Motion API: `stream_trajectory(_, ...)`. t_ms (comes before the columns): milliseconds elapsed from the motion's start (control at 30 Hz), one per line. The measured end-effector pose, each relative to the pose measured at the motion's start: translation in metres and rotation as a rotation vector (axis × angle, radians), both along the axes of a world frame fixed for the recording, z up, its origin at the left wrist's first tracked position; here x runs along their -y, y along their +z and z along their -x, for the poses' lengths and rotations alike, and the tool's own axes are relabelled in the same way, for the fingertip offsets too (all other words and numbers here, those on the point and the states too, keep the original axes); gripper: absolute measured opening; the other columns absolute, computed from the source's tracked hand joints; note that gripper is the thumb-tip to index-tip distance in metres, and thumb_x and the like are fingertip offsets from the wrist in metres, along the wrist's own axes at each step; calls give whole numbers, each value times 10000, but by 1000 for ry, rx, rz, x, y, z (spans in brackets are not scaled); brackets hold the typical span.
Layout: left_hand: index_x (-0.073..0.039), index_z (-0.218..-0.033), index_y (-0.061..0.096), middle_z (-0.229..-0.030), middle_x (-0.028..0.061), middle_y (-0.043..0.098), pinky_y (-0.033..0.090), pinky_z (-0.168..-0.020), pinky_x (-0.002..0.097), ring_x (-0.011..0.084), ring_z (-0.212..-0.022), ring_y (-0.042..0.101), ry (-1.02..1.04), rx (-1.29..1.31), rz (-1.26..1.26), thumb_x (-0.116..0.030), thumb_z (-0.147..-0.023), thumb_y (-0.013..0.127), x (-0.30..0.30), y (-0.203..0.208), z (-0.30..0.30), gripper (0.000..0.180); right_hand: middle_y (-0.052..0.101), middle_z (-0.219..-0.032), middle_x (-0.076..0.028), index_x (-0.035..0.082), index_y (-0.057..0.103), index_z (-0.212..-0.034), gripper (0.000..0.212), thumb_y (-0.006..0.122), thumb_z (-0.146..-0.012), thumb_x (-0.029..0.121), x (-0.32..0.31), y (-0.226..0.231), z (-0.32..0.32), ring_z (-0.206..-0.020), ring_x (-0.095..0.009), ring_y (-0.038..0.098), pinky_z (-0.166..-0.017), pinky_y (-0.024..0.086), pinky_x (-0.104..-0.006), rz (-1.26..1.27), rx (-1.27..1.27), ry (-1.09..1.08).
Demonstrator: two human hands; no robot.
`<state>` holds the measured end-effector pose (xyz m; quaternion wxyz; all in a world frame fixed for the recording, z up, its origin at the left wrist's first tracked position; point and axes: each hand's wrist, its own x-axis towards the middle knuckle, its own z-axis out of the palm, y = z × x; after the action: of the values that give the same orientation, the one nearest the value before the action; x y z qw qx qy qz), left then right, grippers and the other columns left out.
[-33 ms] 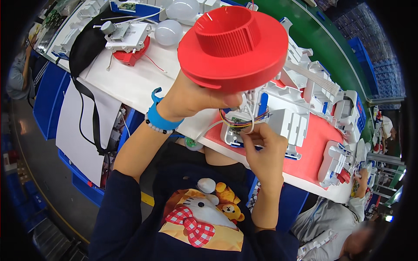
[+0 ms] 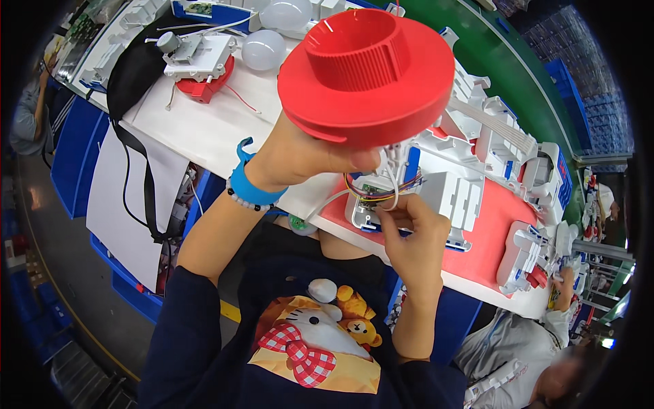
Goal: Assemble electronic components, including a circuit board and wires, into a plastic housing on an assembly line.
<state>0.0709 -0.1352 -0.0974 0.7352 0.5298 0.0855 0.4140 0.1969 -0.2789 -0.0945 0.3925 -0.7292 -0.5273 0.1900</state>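
Note:
My left hand (image 2: 306, 155) is closed on a large red round plastic part (image 2: 368, 102) with a ribbed collar, holding it up over the bench. From under this part a white cable (image 2: 394, 184) runs down to my right hand (image 2: 419, 228). The thumb and forefinger of that hand are pinched on the cable's lower end, just above a small circuit board (image 2: 368, 203). The board sits at the near end of an open white plastic housing (image 2: 449, 194). Thin coloured wires (image 2: 405, 184) loop across it. The pinched tip itself is hidden by my fingers.
A red mat (image 2: 494, 232) lies under the housing. Several white housings (image 2: 535, 170) line the bench to the right. Far left are a motor assembly (image 2: 201, 61), white domes (image 2: 263, 51) and a black strap (image 2: 146, 180). A co-worker (image 2: 511, 354) sits at the lower right.
The red part has shifted very slightly to the right in my left hand's hold. My right hand stays pinched at the same spot.

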Motion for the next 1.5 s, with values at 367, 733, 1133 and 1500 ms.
stream_trajectory(367,-31,-1093,453,-1018,67,525,438,-750,270,156,-915,506,66,23,-57,-172,-537,784,-8,-19,7,662,562,-619,-126,-3,509,-699,113,576,-633,-66,-10,-2,5,-549,-234,583,-478,443,-283,32,147,49)
stream_trajectory(733,-33,-1102,448,-1044,74,519,422,-789,286,169,-951,493,98,44,-169,-185,-519,794,-16,-28,7,694,484,-586,-133,0,502,-705,148,541,-584,-77,-24,-5,6,-545,-307,490,-474,391,-393,59,307,196)
stream_trajectory(1133,-32,-1132,421,-1084,80,500,395,-834,297,171,-992,470,18,48,-253,-175,-532,786,0,5,-7,717,561,-669,-126,2,522,-784,153,586,-656,-54,3,11,-8,-568,-252,574,-496,451,-314,21,345,120)
stream_trajectory(1500,-35,-1188,357,-1149,113,455,409,-852,339,216,-1043,458,91,-137,-657,-212,-403,839,2,30,-3,938,566,-590,-55,-52,585,-769,108,536,-777,45,21,113,-66,-473,-65,521,-426,424,-173,-54,-372,23)
